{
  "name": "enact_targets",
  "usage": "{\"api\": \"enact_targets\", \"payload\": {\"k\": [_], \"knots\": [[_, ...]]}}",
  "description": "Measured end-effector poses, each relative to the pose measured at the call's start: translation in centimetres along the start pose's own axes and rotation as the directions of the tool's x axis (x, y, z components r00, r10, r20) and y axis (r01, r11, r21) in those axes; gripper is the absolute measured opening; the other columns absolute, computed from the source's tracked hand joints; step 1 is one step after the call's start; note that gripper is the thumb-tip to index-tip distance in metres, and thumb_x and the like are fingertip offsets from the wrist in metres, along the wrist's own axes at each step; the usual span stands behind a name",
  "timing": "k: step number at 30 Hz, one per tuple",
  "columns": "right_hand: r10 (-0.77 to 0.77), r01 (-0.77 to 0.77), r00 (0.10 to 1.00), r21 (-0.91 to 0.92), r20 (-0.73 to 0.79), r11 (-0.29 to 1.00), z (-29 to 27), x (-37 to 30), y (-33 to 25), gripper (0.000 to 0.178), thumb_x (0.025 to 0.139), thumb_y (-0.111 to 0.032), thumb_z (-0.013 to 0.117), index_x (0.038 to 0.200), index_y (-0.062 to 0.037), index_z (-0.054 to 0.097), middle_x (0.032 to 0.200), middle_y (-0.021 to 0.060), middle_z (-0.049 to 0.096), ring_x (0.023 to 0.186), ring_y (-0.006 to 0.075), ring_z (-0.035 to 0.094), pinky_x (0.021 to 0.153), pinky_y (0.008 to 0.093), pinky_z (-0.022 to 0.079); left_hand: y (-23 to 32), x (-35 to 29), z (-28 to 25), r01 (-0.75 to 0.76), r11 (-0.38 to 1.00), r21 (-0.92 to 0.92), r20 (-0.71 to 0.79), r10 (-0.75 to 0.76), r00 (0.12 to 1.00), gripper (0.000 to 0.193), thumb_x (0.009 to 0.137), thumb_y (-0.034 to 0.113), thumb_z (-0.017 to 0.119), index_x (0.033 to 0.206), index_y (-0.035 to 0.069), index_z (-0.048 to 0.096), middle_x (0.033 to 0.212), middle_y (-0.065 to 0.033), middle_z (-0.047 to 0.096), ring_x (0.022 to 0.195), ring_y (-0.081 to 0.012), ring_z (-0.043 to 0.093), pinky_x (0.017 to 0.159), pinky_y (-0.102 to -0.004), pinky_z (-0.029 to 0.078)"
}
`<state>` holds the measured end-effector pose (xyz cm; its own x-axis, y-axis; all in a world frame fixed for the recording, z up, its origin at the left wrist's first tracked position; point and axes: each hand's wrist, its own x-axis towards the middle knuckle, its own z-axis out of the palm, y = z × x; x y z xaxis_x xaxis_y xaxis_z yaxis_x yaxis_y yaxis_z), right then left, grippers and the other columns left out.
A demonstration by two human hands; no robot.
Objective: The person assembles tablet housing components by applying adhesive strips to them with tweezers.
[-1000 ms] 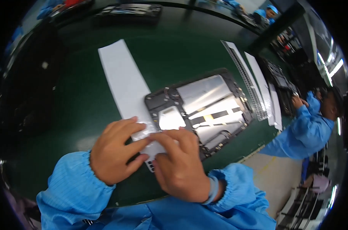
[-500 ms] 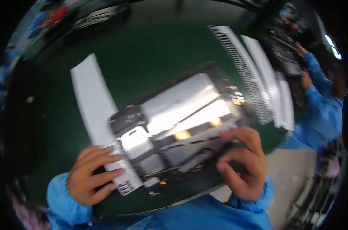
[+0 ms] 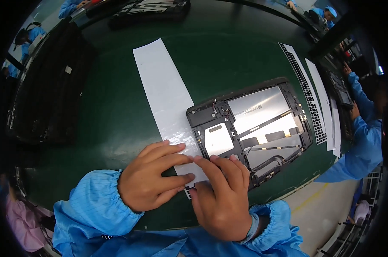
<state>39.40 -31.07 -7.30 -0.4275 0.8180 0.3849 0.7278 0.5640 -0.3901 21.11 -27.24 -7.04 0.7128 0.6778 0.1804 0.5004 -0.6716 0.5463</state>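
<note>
A long white backing strip [image 3: 162,81] lies slantwise on the green table, with clear film and a few small black pads at its near end. My left hand [image 3: 147,177] rests over that end, its fingers spread across the strip. Beside it, my right hand [image 3: 224,207] has its thumb by the black pads and its bent fingers apart, over the strip's edge and the near-left corner of an opened tablet-like device [image 3: 262,109]. The device shows silver battery plates, black tape and cables inside a black frame. I see nothing held between the right fingers, though their undersides are hidden.
A strip dotted with black pads [image 3: 307,92] and plain white strips [image 3: 324,98] lie along the right side. Dark stacked trays [image 3: 48,94] stand at left, and another device [image 3: 151,8] at the far edge. A co-worker's blue sleeve [image 3: 352,154] reaches in at right.
My right hand has left the device's near-right side and come over beside my left hand at the strip's near end. The view has shifted, so strip and device appear farther right.
</note>
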Motion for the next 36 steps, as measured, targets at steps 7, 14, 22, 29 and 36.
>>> {"api": "enact_targets", "payload": {"k": [7,14,22,29,36], "knots": [[0.118,-0.118,0.993,-0.026,0.028,0.993,-0.3,0.4,-0.5,0.016,0.058,-0.005,0.065,0.071,0.0000,0.057,0.118,0.0161,0.049,0.107,0.0338,0.044,0.090,0.0499,0.031,-0.1,-0.2,0.6,-0.014,1.000,0.011,-0.062,0.015,0.998,0.023,0.068,0.007,0.067,0.091,0.010,0.067,0.109,-0.0124,0.056,0.113,-0.0324,0.047,0.095,-0.0475,0.037],[0.011,-0.001,0.996,0.109,-0.094,0.994,1.4,0.1,-0.6,0.014,0.068,-0.003,0.055,0.079,0.0055,0.057,0.116,0.0167,0.049,0.108,0.0306,0.044,0.089,0.0470,0.030,0.3,0.2,0.1,0.001,0.998,0.069,-0.025,0.001,1.000,0.028,0.060,0.005,0.069,0.088,0.008,0.068,0.108,-0.0143,0.056,0.110,-0.0334,0.049,0.095,-0.0489,0.037],[-0.068,0.138,0.985,0.495,-0.157,0.858,-1.0,-0.5,0.6,0.019,0.070,-0.001,0.060,0.088,0.0048,0.056,0.111,0.0172,0.050,0.102,0.0298,0.048,0.087,0.0416,0.035,0.2,0.1,0.1,-0.019,1.000,0.011,-0.077,0.019,0.997,0.029,0.063,0.005,0.068,0.092,0.005,0.066,0.109,-0.0145,0.057,0.110,-0.0357,0.049,0.093,-0.0490,0.036],[0.220,-0.126,0.973,0.960,0.071,0.250,-2.1,-1.1,2.4,0.012,0.078,0.002,0.061,0.089,0.0029,0.056,0.104,0.0149,0.052,0.095,0.0205,0.051,0.079,0.0288,0.042,5.1,0.7,0.2,-0.002,0.912,-0.411,-0.266,-0.118,0.957,0.035,0.067,0.003,0.071,0.100,-0.002,0.061,0.090,-0.0155,0.062,0.081,-0.0275,0.061,0.071,-0.0321,0.048],[0.194,-0.081,0.981,0.928,0.009,0.364,-1.8,-1.2,2.4,0.017,0.073,0.002,0.065,0.089,0.0023,0.056,0.102,0.0152,0.053,0.093,0.0220,0.054,0.078,0.0288,0.044,5.6,0.6,0.4,0.126,0.891,-0.435,-0.291,-0.272,0.917,0.022,0.070,0.001,0.068,0.092,0.001,0.065,0.082,-0.0135,0.064,0.072,-0.0243,0.062,0.065,-0.0298,0.049]]}}
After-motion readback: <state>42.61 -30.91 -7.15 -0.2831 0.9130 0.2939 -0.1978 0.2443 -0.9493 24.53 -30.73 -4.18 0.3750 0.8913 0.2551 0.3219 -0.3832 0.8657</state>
